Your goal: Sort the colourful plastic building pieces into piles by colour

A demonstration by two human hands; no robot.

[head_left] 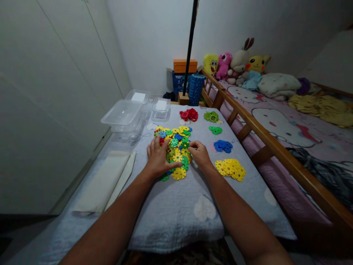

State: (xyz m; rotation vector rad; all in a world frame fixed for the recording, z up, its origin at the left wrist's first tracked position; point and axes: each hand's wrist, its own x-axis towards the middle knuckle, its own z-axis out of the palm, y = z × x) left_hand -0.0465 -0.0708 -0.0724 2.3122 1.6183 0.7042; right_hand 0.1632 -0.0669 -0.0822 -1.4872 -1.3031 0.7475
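Note:
A mixed pile of plastic snowflake discs [178, 157] in yellow, green, blue and red lies mid-table. My left hand [159, 156] rests over the pile's left side with its fingers spread. At the right edge of the pile, the thumb and fingers of my right hand [200, 154] are pinched together; what they hold, if anything, is too small to make out. Sorted heaps lie to the right: red discs [189, 115], light green discs [211, 117], green discs [215, 130], blue discs [223, 146] and yellow discs [231, 169].
Clear plastic containers [124, 114] are stacked at the back left, beside a smaller lidded box [160, 107]. A folded cream cloth [103, 182] lies at left. Along the right runs a wooden bed rail [248, 106]. A black pole [190, 48] stands behind the table.

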